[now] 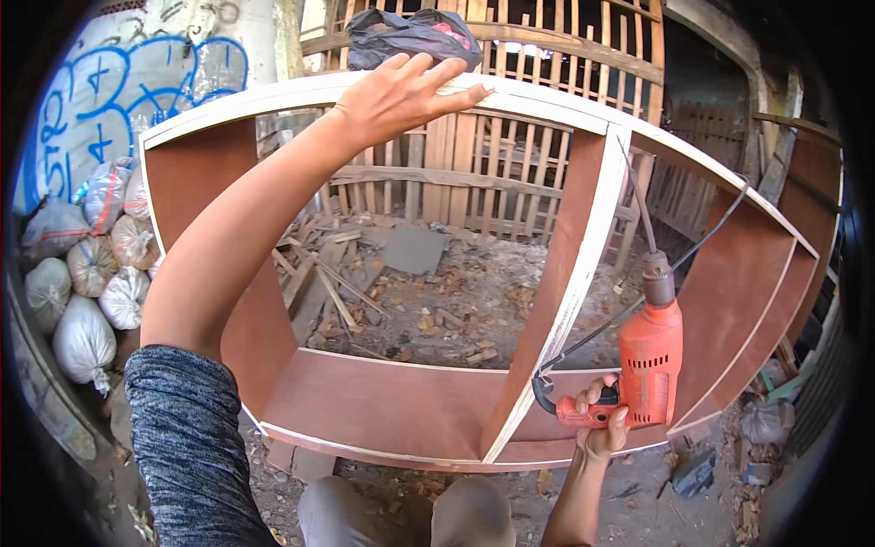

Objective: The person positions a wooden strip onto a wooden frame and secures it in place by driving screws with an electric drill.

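Gripping drill [652, 351] right-handed, frame [590, 246] beneath left hand [394, 98]

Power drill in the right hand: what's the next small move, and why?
Probably check that the red power drill has its bit seated: the right hand aims it up near the top of the divider, but contact isn't clear here. The left hand rests on the top edge of the cabinet frame.

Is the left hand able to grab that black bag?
Probably yes: the left hand rests atop the brown frame, and the black bag shows just beyond it, seemingly unblocked, though depth is hard to judge.
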Demonstrator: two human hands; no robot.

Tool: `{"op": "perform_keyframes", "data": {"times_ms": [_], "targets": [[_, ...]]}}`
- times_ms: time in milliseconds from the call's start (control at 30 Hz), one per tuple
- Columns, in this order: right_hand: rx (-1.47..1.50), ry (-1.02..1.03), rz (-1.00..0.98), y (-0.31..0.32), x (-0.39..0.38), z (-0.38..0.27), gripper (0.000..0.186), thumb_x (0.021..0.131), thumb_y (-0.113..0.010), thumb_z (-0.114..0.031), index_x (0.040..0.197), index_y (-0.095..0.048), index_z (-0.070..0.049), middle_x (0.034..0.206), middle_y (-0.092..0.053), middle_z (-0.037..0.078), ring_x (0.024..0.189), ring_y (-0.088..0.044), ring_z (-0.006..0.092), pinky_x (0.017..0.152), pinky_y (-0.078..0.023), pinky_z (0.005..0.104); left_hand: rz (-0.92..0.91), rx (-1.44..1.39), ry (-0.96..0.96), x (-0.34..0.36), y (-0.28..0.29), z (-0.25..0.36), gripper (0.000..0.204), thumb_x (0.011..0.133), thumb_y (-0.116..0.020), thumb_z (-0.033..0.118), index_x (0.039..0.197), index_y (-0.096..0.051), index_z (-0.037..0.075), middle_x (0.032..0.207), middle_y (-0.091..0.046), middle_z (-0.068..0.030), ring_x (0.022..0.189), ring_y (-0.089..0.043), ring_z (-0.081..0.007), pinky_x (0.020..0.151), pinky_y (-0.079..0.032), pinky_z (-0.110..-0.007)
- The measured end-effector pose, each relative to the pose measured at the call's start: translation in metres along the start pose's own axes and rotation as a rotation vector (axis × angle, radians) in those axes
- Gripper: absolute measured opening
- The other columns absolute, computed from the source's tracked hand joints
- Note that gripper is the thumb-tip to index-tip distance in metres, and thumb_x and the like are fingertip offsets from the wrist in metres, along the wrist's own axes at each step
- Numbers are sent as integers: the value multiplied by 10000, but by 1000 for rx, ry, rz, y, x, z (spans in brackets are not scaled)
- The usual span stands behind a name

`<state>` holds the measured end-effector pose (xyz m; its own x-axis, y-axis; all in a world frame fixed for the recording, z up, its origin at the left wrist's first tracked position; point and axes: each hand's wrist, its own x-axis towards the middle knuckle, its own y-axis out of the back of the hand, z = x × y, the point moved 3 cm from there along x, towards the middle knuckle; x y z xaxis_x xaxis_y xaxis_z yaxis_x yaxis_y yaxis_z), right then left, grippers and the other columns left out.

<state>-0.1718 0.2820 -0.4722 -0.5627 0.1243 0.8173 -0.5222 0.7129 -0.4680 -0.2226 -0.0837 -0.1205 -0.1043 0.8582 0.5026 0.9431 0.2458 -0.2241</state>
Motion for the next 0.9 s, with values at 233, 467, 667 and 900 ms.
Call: {"op": "perform_keyframes", "data": {"times_ms": [233, 467, 667, 900], "targets": [[-32, -89, -72, -6, -1, 50, 581, 969, -704, -439, 1291, -547, 18, 980, -615, 144, 799, -609, 214, 724, -532, 362, 42, -22, 9, 3, 0, 0, 621, 829, -768, 205, 1416, -573, 265, 1306, -614, -57, 994, -634, -198, 823, -546, -343], [-672, 298, -312, -44, -3, 64, 556, 959, -690, -266, 1374, -498, 50, 1051, -691, 194, 825, -691, 283, 688, -575, 376, 76, -63, 20, 5, 3, -1, 623, 811, -794, 192, 1396, -590, 255, 1278, -632, -67, 947, -650, -211, 816, -556, -350], [-802, 625, -315, -73, -25, 123, 781, 904, -737, -135, 1524, -279, -10, 920, -688, 210, 719, -687, 329, 603, -563, 404, 62, -61, 0, 4, 3, 2, 626, 808, -790, 191, 1400, -600, 265, 1289, -629, -70, 957, -651, -216, 829, -558, -355], [-1063, 889, -102, -94, -7, 138, 736, 945, -692, -201, 1533, -274, -55, 939, -659, 190, 715, -659, 333, 593, -503, 428, 88, -31, -3, 6, -2, 1, 725, 773, -807, 216, 1453, -568, 295, 1300, -620, -65, 964, -648, -200, 832, -560, -347]]}}
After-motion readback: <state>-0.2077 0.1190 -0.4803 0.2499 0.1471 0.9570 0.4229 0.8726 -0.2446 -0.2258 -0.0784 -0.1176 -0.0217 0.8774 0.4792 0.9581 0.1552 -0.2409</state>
